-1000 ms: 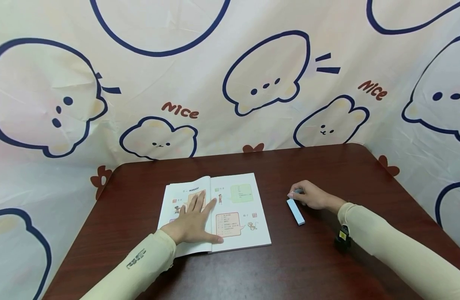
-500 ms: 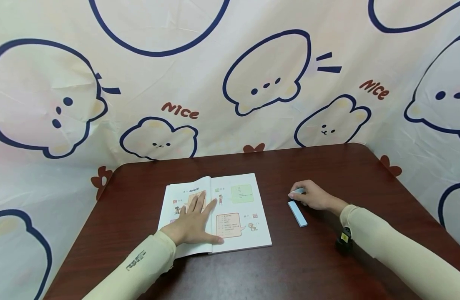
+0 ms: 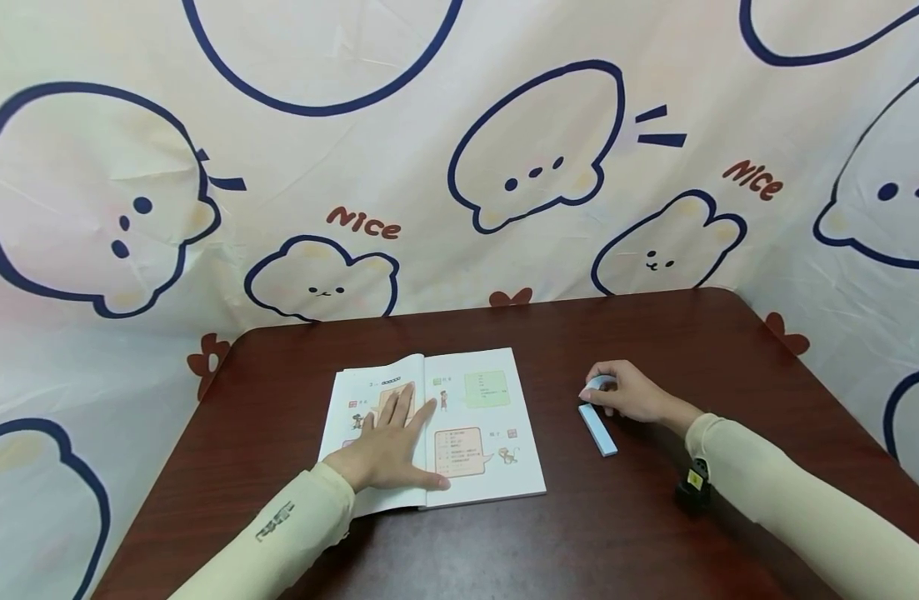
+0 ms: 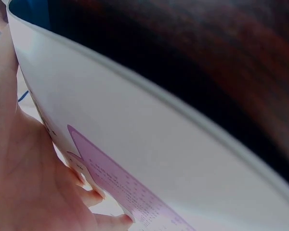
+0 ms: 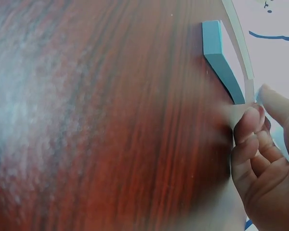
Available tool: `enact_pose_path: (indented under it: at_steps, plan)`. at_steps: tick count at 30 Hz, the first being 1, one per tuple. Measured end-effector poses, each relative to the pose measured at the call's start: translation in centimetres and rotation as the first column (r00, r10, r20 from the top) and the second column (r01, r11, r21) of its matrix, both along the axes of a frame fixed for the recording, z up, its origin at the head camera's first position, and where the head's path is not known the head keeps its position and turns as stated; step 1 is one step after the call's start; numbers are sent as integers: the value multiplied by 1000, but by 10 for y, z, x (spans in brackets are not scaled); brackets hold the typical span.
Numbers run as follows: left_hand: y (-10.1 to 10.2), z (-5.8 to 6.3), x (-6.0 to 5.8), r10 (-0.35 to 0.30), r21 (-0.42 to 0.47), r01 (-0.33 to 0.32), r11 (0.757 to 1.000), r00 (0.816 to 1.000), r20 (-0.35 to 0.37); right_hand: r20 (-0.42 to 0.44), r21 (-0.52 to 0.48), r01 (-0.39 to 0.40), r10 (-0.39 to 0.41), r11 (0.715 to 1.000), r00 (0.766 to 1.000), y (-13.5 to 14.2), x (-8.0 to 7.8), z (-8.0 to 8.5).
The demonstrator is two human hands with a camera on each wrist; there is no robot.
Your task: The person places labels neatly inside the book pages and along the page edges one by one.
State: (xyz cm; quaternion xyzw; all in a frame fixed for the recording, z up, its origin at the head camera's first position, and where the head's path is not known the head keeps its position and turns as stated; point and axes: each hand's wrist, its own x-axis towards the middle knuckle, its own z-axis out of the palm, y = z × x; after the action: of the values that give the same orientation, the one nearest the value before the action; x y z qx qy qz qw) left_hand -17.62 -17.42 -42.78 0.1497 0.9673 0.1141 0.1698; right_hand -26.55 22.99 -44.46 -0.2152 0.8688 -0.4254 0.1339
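Note:
An open book [image 3: 522,467] with coloured text boxes lies on the table. My left hand [image 3: 384,454] rests on its left page and over the spine, fingers spread. The left wrist view shows that page [image 4: 135,120] bowing up beside the palm [image 4: 33,183]. To the right of the book lies a slim light blue sticky note pad [image 3: 597,431], seen from its thick side in the right wrist view. My right hand [image 3: 631,393] pinches a curved light blue sticky note [image 3: 601,382] at the pad's far end; the fingers partly hide it.
The dark brown wooden table [image 3: 519,550] has rounded far corners. A cloth backdrop [image 3: 429,167] with cartoon drawings hangs behind it and along both sides. A small black device [image 3: 695,485] sits at the right wrist.
The sticky note in my right fingers shows more and curves up further. The pad appears slightly further right and down. The left hand stays on the book.

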Motion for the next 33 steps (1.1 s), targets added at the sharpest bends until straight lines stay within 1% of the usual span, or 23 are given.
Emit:
enact_pose_path:
  at_steps: [5, 10, 16, 20, 24, 28, 30, 33]
  plan:
    - [0, 1, 2, 0, 8, 0, 1000, 1000, -3, -15, -4, -24, 24, 1000, 1000, -1, 1, 1]
    - [0, 1, 3, 4, 5, -4, 1000, 1000, -3, -27, -22, -24, 24, 999, 999, -3, 2, 2]
    - [-1, 0, 3, 12, 2, -12, 1000, 1000, -5, -60, -66, -3, -1, 998, 998, -7, 1, 3]
    - [-1, 1, 4, 14, 1, -14, 1000, 1000, -7, -52, -93, 19, -24, 996, 998, -11, 2, 5]
    - [-2, 2, 4, 14, -2, -14, 1000, 1000, -5, -59, -69, 44, -49, 997, 997, -13, 3, 6]
    - [-1, 2, 4, 17, -4, -17, 1000, 1000, -2, -92, -22, 84, -86, 996, 992, -15, 4, 6]
    - [0, 2, 3, 16, -5, -16, 1000, 1000, -1, -112, -15, 95, -96, 995, 989, -16, 6, 6]
    - [0, 3, 3, 11, -8, -11, 1000, 1000, -2, -109, -27, 96, -99, 995, 989, -16, 6, 7]
